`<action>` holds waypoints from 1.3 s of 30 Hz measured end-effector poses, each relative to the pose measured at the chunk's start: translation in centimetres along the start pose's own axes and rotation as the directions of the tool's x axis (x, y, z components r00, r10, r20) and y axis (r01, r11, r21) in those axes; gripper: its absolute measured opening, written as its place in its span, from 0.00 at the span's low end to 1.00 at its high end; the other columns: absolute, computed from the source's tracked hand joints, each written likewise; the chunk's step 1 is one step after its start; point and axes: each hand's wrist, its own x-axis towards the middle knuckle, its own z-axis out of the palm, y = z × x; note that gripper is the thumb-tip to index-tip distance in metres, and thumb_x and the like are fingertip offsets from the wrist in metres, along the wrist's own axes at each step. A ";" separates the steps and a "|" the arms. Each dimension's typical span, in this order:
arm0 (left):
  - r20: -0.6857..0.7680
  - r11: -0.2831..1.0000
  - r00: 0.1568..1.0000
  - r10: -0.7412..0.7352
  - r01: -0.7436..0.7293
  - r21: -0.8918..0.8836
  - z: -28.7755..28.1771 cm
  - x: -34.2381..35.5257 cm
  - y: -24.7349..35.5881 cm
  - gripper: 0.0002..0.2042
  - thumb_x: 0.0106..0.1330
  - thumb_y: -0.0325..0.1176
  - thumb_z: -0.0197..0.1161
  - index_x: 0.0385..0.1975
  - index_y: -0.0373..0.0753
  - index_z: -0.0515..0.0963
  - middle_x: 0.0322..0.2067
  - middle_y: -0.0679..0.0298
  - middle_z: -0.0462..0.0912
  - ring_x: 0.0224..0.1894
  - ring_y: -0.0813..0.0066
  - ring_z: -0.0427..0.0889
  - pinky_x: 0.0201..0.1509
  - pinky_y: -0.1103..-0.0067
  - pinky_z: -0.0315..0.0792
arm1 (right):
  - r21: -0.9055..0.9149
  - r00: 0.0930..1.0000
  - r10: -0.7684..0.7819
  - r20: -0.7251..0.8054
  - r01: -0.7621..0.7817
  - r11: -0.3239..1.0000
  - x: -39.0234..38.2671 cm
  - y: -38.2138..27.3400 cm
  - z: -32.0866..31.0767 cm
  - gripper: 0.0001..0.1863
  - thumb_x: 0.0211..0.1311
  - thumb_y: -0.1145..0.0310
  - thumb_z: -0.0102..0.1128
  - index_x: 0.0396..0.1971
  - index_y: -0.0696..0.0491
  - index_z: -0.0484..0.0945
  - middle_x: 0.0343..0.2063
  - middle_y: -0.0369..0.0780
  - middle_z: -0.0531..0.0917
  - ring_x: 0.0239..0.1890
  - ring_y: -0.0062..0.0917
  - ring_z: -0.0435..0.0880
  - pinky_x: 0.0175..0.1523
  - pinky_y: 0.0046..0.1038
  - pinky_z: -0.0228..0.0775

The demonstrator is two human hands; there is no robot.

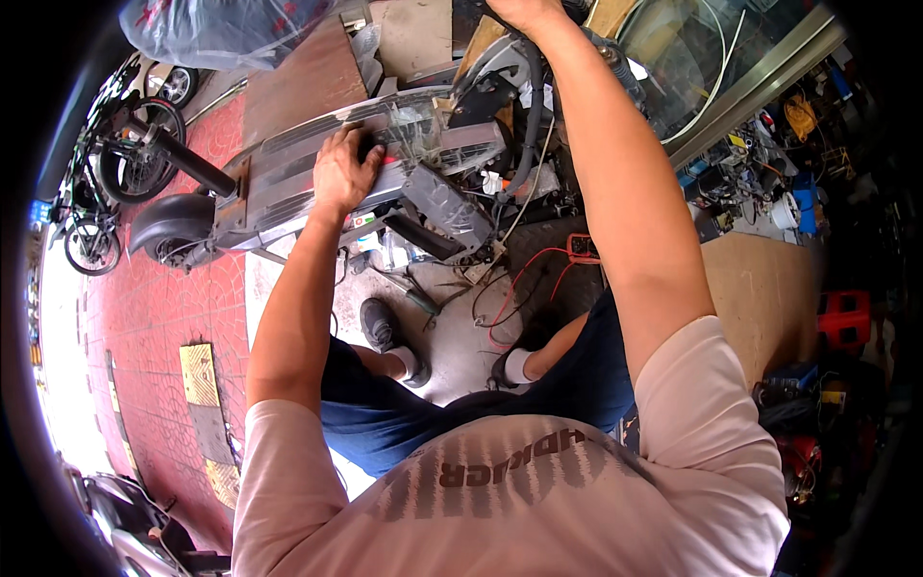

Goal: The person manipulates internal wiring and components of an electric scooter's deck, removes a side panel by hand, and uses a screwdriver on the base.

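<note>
A large electric scooter (279,192) lies across the space in front of me, its grey deck worn and its rear wheel (173,226) at the left. My left hand (348,171) rests on the deck, fingers spread and slightly bent, gripping nothing. At the top edge, by the scooter's front end, is my right hand (527,12). Its fingers are cut off by the picture's edge, so what they touch is hidden. Nearer to me, a grey box-shaped part (447,207) sits tilted against the deck among loose wires.
A red multimeter (583,248) with red and black leads lies at the right of my feet. A dark-handled tool (415,290) is on the floor by my shoe (379,322). Bicycles (135,159) stand at the left; small parts (760,173) crowd the right side.
</note>
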 end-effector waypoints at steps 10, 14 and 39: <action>0.122 0.908 0.987 -0.108 0.148 -0.391 -3.4 -0.4 -2.1 0.17 0.68 0.43 0.66 0.46 0.35 0.86 0.52 0.49 0.86 0.57 0.51 0.83 0.65 0.67 0.73 | 0.114 0.994 -0.099 0.049 0.093 0.989 -0.3 -0.5 0.8 0.39 0.62 0.33 0.60 0.48 0.59 0.86 0.40 0.50 0.88 0.47 0.36 0.86 0.55 0.35 0.73; -0.148 0.766 0.887 -0.437 0.281 -0.578 -6.9 0.4 -7.8 0.15 0.72 0.39 0.64 0.43 0.32 0.87 0.32 0.58 0.89 0.34 0.73 0.86 0.46 0.74 0.79 | 0.035 0.997 -0.053 -0.050 0.055 0.998 -2.9 0.3 0.3 0.36 0.62 0.35 0.64 0.36 0.60 0.86 0.27 0.44 0.84 0.35 0.27 0.83 0.44 0.31 0.74; -0.267 0.486 0.751 -0.604 0.082 -0.870 -11.2 -0.6 -20.4 0.33 0.79 0.62 0.43 0.52 0.30 0.74 0.35 0.53 0.86 0.39 0.62 0.87 0.46 0.71 0.79 | -0.197 0.885 -0.263 -0.385 0.199 0.960 -1.4 -0.5 5.9 0.43 0.40 0.28 0.77 0.33 0.59 0.82 0.29 0.48 0.87 0.33 0.46 0.88 0.39 0.40 0.78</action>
